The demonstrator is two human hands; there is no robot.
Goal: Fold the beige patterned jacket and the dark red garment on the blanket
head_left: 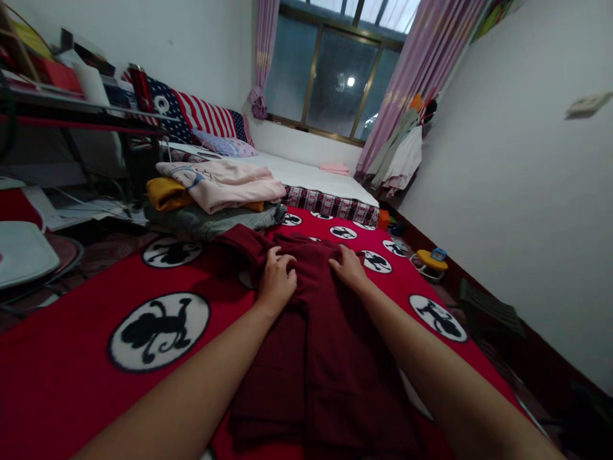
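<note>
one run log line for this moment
left hand on dark red garment | right hand on it | red blanket beneath | folded clothes pile behind

Both bare arms stretch forward toward twelve o'clock, nearly parallel. The left hand [276, 280] and right hand [349, 268] lie palm-down, fingers curled, close together.

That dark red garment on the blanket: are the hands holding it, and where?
Both the left hand and right hand rest on the dark red garment at its far end, fingers curled into the cloth.
</note>
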